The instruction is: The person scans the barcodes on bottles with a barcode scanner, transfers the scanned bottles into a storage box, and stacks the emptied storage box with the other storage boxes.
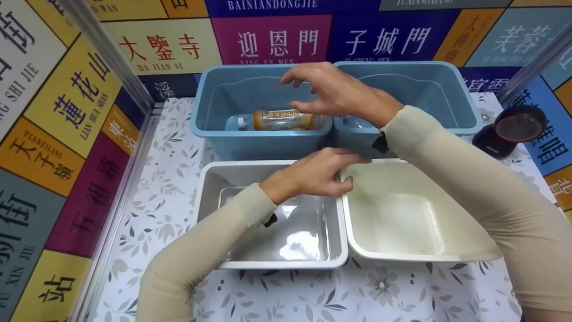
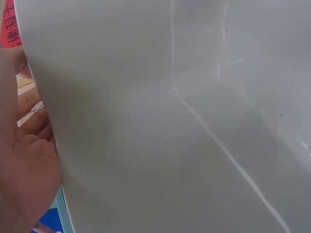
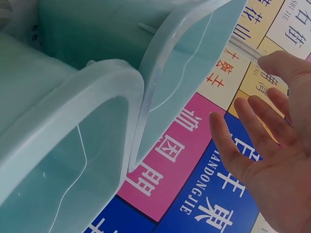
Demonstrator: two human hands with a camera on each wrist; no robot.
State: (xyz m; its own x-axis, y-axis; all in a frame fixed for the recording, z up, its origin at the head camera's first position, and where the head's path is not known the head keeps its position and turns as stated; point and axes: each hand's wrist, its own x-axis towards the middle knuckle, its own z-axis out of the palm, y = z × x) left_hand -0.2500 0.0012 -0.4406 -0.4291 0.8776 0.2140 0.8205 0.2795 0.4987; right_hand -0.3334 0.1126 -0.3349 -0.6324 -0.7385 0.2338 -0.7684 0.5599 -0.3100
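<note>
My right hand (image 1: 328, 91) hovers over the inner side of the left blue bin (image 1: 259, 144), fingers spread and loosely bent around nothing. Below and left of it lies a clear bottle with an orange label (image 1: 283, 120) and a white cap, on its side in that bin. In the right wrist view the palm and fingers of the right hand (image 3: 272, 150) show bare beside the bins. My left hand (image 1: 315, 172) hangs over the grey bin (image 1: 272, 264), its fingers by the rim next to the cream bin (image 1: 393, 223). It holds nothing; the left wrist view shows it against the bin's edge.
A second blue bin (image 1: 462, 127) stands at the back right, with something clear inside, partly hidden by my right arm. A black object with a round top (image 1: 520, 124) sits right of it. Printed panels (image 1: 277, 40) wall the back and sides. A floral cloth (image 1: 313, 293) covers the table.
</note>
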